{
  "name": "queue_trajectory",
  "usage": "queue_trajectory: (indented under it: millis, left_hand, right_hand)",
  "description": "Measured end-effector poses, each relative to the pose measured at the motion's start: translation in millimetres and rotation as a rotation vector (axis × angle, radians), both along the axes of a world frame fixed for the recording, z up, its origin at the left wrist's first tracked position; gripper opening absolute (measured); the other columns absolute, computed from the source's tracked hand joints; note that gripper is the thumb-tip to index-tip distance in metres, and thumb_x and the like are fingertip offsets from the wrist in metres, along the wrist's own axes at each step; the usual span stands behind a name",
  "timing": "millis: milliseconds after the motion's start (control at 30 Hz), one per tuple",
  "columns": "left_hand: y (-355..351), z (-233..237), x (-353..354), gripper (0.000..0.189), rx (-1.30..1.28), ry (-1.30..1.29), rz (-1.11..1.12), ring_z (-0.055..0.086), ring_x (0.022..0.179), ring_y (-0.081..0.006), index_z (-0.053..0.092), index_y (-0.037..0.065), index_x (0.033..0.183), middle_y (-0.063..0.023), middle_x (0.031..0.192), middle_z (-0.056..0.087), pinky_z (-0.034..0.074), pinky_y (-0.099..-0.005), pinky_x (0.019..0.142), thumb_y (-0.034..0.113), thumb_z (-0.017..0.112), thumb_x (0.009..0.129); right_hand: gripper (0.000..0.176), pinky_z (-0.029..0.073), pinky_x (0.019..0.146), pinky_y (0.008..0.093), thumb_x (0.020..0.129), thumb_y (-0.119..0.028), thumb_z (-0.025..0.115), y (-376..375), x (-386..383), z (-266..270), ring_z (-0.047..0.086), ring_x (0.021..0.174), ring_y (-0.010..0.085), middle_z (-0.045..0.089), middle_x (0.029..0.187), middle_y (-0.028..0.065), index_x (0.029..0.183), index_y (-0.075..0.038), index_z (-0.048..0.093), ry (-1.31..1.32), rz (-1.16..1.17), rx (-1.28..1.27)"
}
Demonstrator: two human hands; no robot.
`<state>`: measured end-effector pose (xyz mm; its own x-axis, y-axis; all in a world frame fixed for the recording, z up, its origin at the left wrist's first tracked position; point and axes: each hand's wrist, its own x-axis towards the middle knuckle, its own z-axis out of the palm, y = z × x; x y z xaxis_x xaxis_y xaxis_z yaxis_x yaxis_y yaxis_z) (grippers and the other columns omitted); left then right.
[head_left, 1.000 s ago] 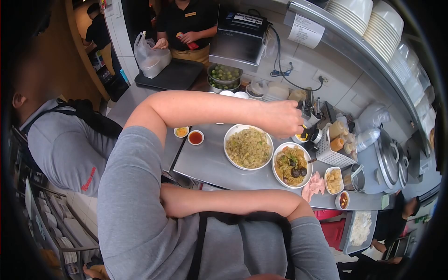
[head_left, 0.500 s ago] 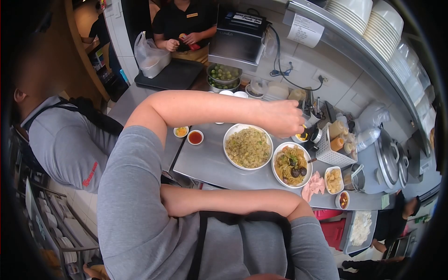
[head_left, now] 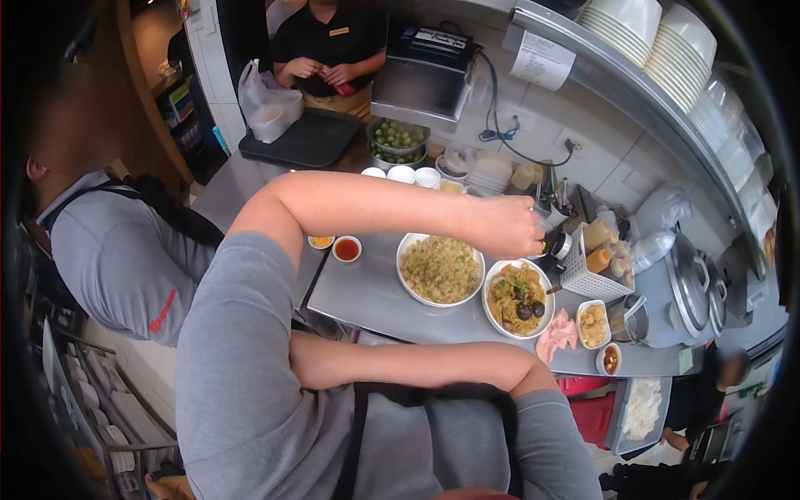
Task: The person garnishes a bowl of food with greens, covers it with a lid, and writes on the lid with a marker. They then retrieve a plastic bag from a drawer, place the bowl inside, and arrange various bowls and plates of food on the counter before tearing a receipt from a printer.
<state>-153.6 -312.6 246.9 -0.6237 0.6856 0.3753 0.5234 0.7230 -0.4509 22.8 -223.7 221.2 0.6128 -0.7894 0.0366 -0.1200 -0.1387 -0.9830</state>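
Observation:
My left hand (head_left: 510, 227) reaches across the counter, fingers curled closed, just above the far edges of two bowls. Whatever its fingers may hold is hidden. Below it sit a large white bowl of fried rice (head_left: 442, 271) and a white bowl of noodles (head_left: 518, 300) topped with dark round pieces and greens. A small container with yellow contents (head_left: 546, 246) is partly covered by the hand. My right hand (head_left: 307, 362) is tucked against my left upper arm, its fingers out of sight.
Pink napkins (head_left: 557, 335), a dish of pale chunks (head_left: 592, 323) and a sauce cup (head_left: 609, 359) lie at the right. A red sauce cup (head_left: 347, 249) is at the left. A bottle basket (head_left: 596, 271) stands behind. A co-worker (head_left: 117, 250) stands left; another person (head_left: 331, 62) is across.
My left hand has come down slightly toward the noodle bowl and now covers more of the yellow-filled container. My right hand stays tucked in. The view has shifted a little.

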Motion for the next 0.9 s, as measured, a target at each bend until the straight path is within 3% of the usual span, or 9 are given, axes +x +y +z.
queue_trajectory:
  millis: [233,300,433,500,533,600,733,900]
  left_hand:
    - [2,8,2,0.010,0.018,0.007,-0.014,0.055,0.067,-0.0173,0.053,0.007,0.066,-0.0020,0.065,0.053,0.039,-0.0310,0.061,0.015,0.057,0.067]
    - [3,8,3,0.009,0.016,0.007,-0.011,0.055,0.066,-0.0172,0.053,0.007,0.065,-0.0022,0.065,0.053,0.039,-0.0311,0.061,0.015,0.057,0.068]
    - [4,7,3,0.009,0.020,0.023,-0.009,0.055,0.065,-0.0172,0.053,0.007,0.065,-0.0023,0.064,0.053,0.039,-0.0314,0.061,0.015,0.056,0.068]
    - [5,7,2,0.010,0.037,0.019,-0.018,0.055,0.064,-0.0175,0.053,0.007,0.064,-0.0021,0.062,0.053,0.039,-0.0315,0.061,0.015,0.056,0.069]
    - [5,6,1,0.010,0.038,0.019,-0.019,0.055,0.064,-0.0175,0.053,0.007,0.064,-0.0021,0.062,0.053,0.039,-0.0315,0.061,0.015,0.056,0.069]
    - [8,4,1,0.011,0.047,0.000,-0.021,0.055,0.064,-0.0179,0.053,0.007,0.064,-0.0021,0.062,0.053,0.039,-0.0317,0.061,0.015,0.056,0.070]
    - [10,4,4,0.011,0.032,0.002,-0.029,0.055,0.064,-0.0182,0.053,0.007,0.064,-0.0022,0.062,0.053,0.039,-0.0320,0.062,0.016,0.056,0.071]
    - [8,6,2,0.011,0.022,0.028,-0.002,0.055,0.066,-0.0178,0.054,0.007,0.066,-0.0019,0.064,0.054,0.039,-0.0322,0.063,0.017,0.056,0.071]
  right_hand:
    - [0.049,0.032,0.099,0.0332,0.071,-0.002,0.054,0,0,-1,0.042,0.118,0.0315,0.046,0.123,0.0241,0.118,0.008,0.043,0.011,0.006,-0.051]
    - [0.050,0.033,0.098,0.0332,0.071,0.001,0.052,-1,0,3,0.043,0.118,0.0310,0.046,0.123,0.0242,0.119,0.008,0.043,0.195,0.058,0.005]
    - [0.051,0.033,0.098,0.0333,0.072,0.001,0.052,0,0,1,0.042,0.119,0.0307,0.045,0.124,0.0236,0.121,0.007,0.041,0.029,0.094,0.017]
    - [0.052,0.033,0.099,0.0332,0.075,-0.001,0.052,4,0,11,0.040,0.120,0.0307,0.043,0.127,0.0231,0.124,0.007,0.037,0.004,0.085,0.250]
    - [0.052,0.033,0.099,0.0332,0.075,-0.001,0.052,5,1,9,0.040,0.120,0.0307,0.043,0.127,0.0231,0.124,0.007,0.037,0.004,0.085,0.250]
    - [0.052,0.031,0.101,0.0330,0.078,-0.003,0.051,8,5,4,0.039,0.121,0.0308,0.041,0.129,0.0230,0.126,0.007,0.034,-0.003,0.020,0.115]
    - [0.052,0.030,0.102,0.0329,0.078,-0.005,0.051,7,6,1,0.038,0.122,0.0305,0.039,0.130,0.0235,0.126,0.007,0.034,0.001,-0.004,0.079]
    - [0.049,0.031,0.101,0.0339,0.075,-0.003,0.052,5,7,-12,0.039,0.121,0.0324,0.044,0.125,0.0248,0.122,0.007,0.040,-0.044,-0.004,0.012]
